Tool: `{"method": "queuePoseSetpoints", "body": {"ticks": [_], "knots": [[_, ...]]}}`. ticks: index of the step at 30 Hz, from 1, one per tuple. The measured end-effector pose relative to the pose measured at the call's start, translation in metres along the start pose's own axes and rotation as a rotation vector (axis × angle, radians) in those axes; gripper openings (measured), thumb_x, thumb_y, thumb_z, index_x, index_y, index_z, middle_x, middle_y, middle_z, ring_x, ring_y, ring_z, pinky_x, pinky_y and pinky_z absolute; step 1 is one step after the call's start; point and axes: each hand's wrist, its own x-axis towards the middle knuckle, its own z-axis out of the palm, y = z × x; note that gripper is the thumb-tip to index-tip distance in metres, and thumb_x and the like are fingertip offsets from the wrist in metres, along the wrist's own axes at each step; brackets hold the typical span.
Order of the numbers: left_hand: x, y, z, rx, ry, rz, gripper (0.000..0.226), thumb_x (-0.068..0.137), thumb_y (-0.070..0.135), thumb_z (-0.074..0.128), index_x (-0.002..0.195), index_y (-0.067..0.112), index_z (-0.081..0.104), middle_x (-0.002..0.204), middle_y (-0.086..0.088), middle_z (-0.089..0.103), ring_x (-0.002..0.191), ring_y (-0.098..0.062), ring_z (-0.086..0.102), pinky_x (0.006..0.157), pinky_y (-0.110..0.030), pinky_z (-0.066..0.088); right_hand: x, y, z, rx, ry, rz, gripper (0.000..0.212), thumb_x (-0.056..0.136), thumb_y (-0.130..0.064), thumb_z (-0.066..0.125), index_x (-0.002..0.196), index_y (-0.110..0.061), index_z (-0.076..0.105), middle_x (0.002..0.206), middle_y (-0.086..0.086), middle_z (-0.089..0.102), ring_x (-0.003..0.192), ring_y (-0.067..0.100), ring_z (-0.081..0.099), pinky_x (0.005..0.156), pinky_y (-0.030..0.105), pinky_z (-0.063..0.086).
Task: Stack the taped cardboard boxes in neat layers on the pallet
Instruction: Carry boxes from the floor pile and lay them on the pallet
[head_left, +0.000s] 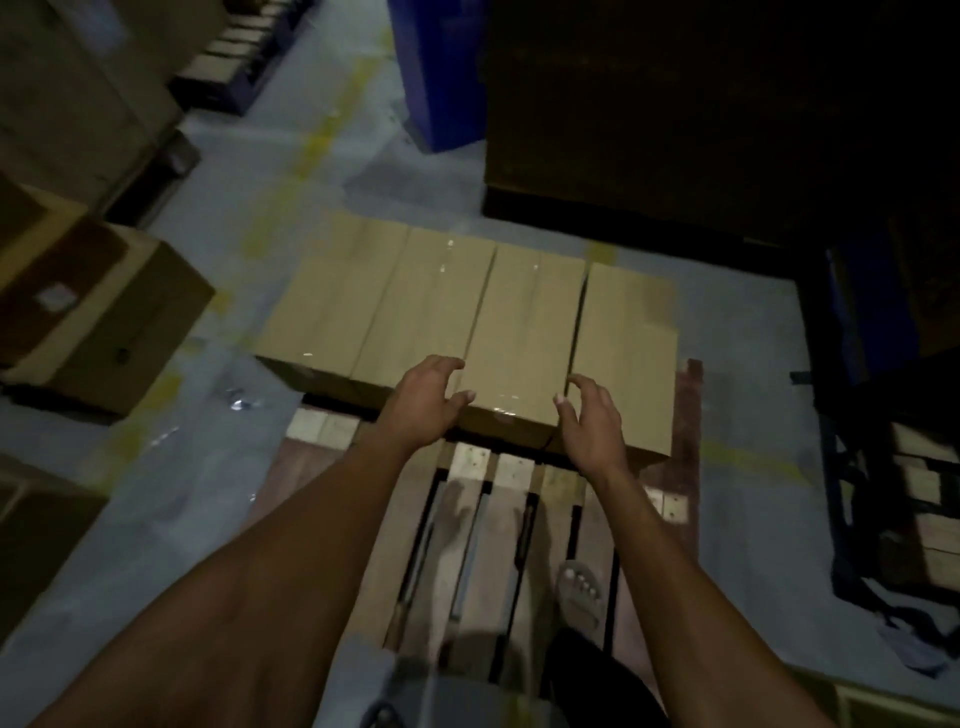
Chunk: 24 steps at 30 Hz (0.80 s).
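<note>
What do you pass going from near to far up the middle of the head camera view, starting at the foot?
Sandalled foot → bare pallet slats → the two hands → row of taped boxes → grey floor → blue bin.

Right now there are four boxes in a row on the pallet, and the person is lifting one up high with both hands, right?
Not quite. The four boxes do sit in a row on the pallet, but none is lifted. The head view shows the left hand and right hand with spread fingers at the near edge of the third box, which rests on the pallet.
</note>
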Motion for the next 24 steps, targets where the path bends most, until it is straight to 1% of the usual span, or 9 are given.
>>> {"method": "queuePoseSetpoints", "body": {"ticks": [3,6,9,11,14,16,19,21,24], "knots": [[-0.070,-0.021,-0.069,-0.027,0.068,-0.048,0.053,0.101,0.038,0.066,0.144,0.011,0.056,0.140,-0.012,0.058,0.122,-0.030,0.058,0.103,-0.035,0.046,-0.045,-0.077,0.011,0.016,-0.044,-0.074,0.047,0.108,-0.039,0.051,0.149,-0.018,0.048,0.149,0.010,0.051,0.134,0.028,0.052,0.110,0.038,0.042],[-0.150,-0.053,-0.132,-0.046,0.161,-0.128,0.050,0.099,0.040,0.066,0.139,0.010,0.061,0.133,-0.012,0.061,0.122,-0.031,0.059,0.102,-0.035,0.046,-0.098,-0.149,0.034,0.031,-0.094,-0.148,0.046,0.107,-0.039,0.052,0.148,-0.017,0.050,0.147,0.010,0.053,0.132,0.027,0.053,0.110,0.044,0.046],[-0.227,-0.086,-0.184,-0.056,0.235,-0.194,0.048,0.100,0.039,0.066,0.138,0.009,0.062,0.133,-0.012,0.063,0.123,-0.029,0.059,0.101,-0.026,0.039,-0.148,-0.210,0.066,0.042,-0.160,-0.212,0.044,0.107,-0.038,0.054,0.144,-0.015,0.053,0.144,0.011,0.057,0.130,0.027,0.056,0.108,0.045,0.047],[-0.280,-0.109,-0.216,-0.056,0.288,-0.246,0.047,0.101,0.039,0.065,0.139,0.010,0.061,0.136,-0.011,0.062,0.126,-0.027,0.058,0.101,-0.024,0.035,-0.180,-0.252,0.090,0.029,-0.223,-0.273,0.043,0.106,-0.038,0.055,0.143,-0.015,0.055,0.140,0.011,0.060,0.127,0.028,0.058,0.107,0.044,0.048],[-0.354,-0.139,-0.258,-0.068,0.387,-0.326,0.046,0.101,0.040,0.064,0.138,0.012,0.062,0.137,-0.008,0.062,0.125,-0.026,0.058,0.103,-0.029,0.040,-0.219,-0.311,0.129,0.008,-0.319,-0.376,0.042,0.106,-0.035,0.057,0.141,-0.011,0.057,0.137,0.014,0.063,0.125,0.031,0.059,0.104,0.041,0.048],[-0.403,-0.158,-0.282,-0.085,0.450,-0.401,0.045,0.100,0.039,0.066,0.137,0.013,0.062,0.137,-0.008,0.062,0.123,-0.025,0.059,0.102,-0.030,0.041,-0.244,-0.351,0.156,0.000,-0.378,-0.447,0.042,0.105,-0.032,0.058,0.139,-0.008,0.058,0.135,0.016,0.065,0.124,0.032,0.060,0.102,0.039,0.047],[-0.472,-0.186,-0.311,-0.115,0.528,-0.511,0.047,0.101,0.044,0.063,0.139,0.016,0.060,0.139,-0.006,0.059,0.125,-0.025,0.058,0.103,-0.034,0.044,-0.281,-0.409,0.194,0.015,-0.473,-0.543,0.040,0.105,-0.030,0.059,0.138,-0.008,0.059,0.132,0.015,0.066,0.121,0.029,0.062,0.096,0.031,0.045],[-0.513,-0.203,-0.324,-0.147,0.579,-0.592,0.047,0.102,0.042,0.062,0.140,0.015,0.059,0.140,-0.007,0.058,0.127,-0.027,0.056,0.104,-0.035,0.043,-0.306,-0.442,0.220,0.028,-0.552,-0.610,0.040,0.105,-0.031,0.060,0.138,-0.009,0.059,0.134,0.013,0.065,0.123,0.026,0.062,0.095,0.028,0.044],[-0.555,-0.220,-0.340,-0.182,0.639,-0.681,0.048,0.103,0.038,0.062,0.144,0.014,0.057,0.143,-0.009,0.057,0.131,-0.026,0.052,0.106,-0.033,0.039,-0.325,-0.477,0.254,0.043,-0.631,-0.670,0.040,0.105,-0.035,0.059,0.139,-0.012,0.059,0.136,0.010,0.065,0.124,0.025,0.062,0.098,0.035,0.049]]}}
